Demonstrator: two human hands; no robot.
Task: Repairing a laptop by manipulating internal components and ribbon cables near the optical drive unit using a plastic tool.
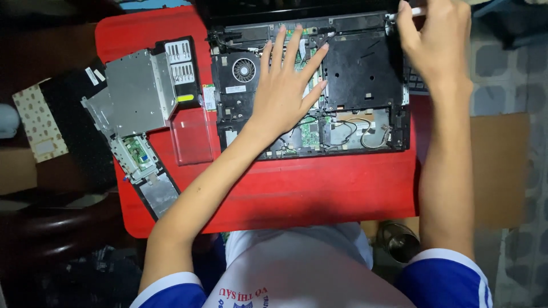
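A red table (pixel 319 188) bears an opened laptop base (pixel 365 74) at its far edge, the casing off so that the circuit boards, wires and round cooling fan (pixel 244 70) lie bare. Left of it lies the removed palm-rest cover (pixel 134 108), silver underside up and set askew, with a clear plastic piece (pixel 193 137) just beside it and a small green card (pixel 209 96) between cover and base. The left hand (pixel 285 91) lies flat on the base's middle, fingers spread and unclenched, holding nothing. The right hand (pixel 431 34) is at the base's far right corner, fingers pinched around a thin white tool (pixel 416 11).
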